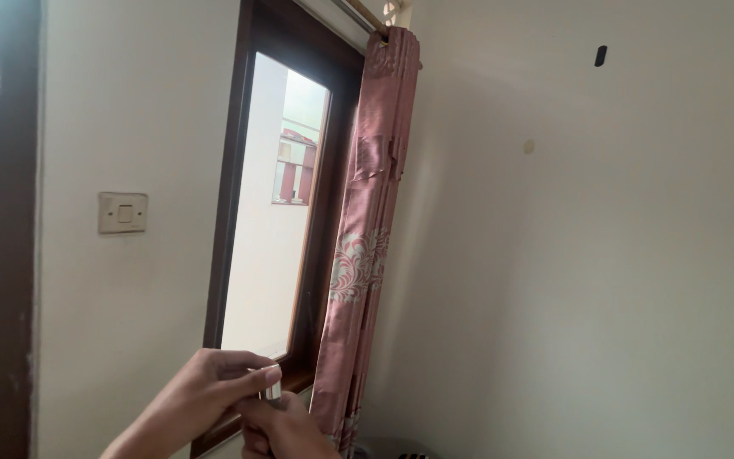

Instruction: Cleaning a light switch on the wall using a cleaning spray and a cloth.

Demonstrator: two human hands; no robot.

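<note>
I see a pale plaster wall (605,280) filling the whole right half of my view, running into a corner with a second wall (138,102) on the left. Set in that left wall is a tall window (269,212) with a dark brown frame (229,195), the glass showing bright daylight and a bit of a neighbouring building at about 1 o'clock from the pane's middle. At 9 o'clock, along the picture's edge, stands a dark brown door frame (6,229).

Hanging at 3 o'clock of the window is a pink curtain (367,238), bunched into narrow folds, with a pale leafy pattern low down; it hangs from a rod (365,14) at 12 o'clock. The curtain covers the window's right edge and falls to just beside my hands.

Smaller things: a cream wall switch (122,212) at 9 o'clock of the window, a small dark mark (601,56) high on the right wall, and a faint round spot (528,147) below it.

At 6 o'clock, my left hand (201,399) reaches in with fingers curled, fingertips pinching a small shiny metal piece (273,391), which sits in front of the window's bottom corner. My right hand (286,429) is just beneath it, closed around the lower part of the same piece. I cannot tell what the piece is.
</note>
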